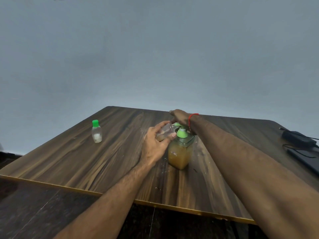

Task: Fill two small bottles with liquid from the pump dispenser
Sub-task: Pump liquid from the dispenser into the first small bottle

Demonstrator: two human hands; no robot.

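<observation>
A dark wood-grain counter with a pale gold edge carries bottles and electronics.

A square pump dispenser of amber liquid stands near the middle; a small clear bottle with a green cap stands upright well apart to its left. At the far right edge lie a black power adapter, its cable and a flat dark device. Small specks and droplets dot the surface around the dispenser.
</observation>
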